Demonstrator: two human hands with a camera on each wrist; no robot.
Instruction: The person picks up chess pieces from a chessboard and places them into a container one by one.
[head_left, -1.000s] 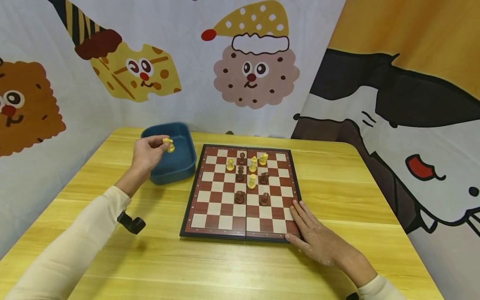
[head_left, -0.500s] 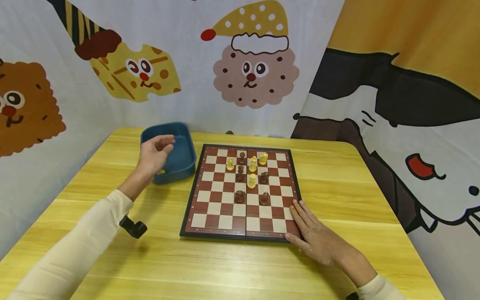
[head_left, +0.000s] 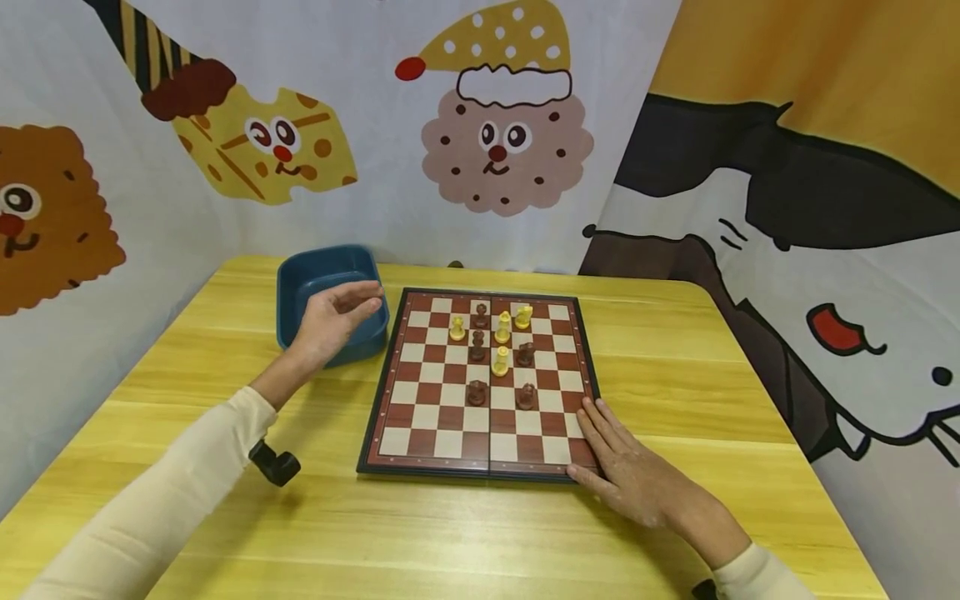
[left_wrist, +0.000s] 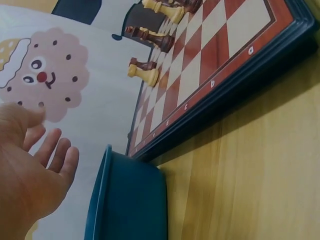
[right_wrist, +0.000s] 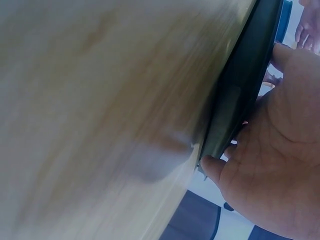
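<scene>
My left hand (head_left: 333, 321) hovers over the right side of the blue bin (head_left: 288, 292), its fingers relaxed and nothing in them. The left wrist view shows the same empty palm (left_wrist: 35, 175) beside the bin's wall (left_wrist: 135, 200). A red and cream chessboard (head_left: 420, 417) lies flat on the table. My right hand (head_left: 637, 475) rests on its front right corner, fingers straight along the edge. Several pieces stand on the board, among them a cream pawn (head_left: 457, 328), a cream knight (head_left: 522, 317), a cream rook (head_left: 500, 362) and a brown piece (head_left: 476, 392). My left hand hides part of the bin's inside.
The wooden table (head_left: 420, 533) extends around the board and bin. Behind it hangs a printed cloth (head_left: 300, 225) with cartoon figures. A black wrist mount (head_left: 275, 463) sticks out from the left sleeve, above the table.
My left hand has let go of a cream chess piece, which dropped into the bin, and has moved right toward the board. The right hand has stayed in place.
</scene>
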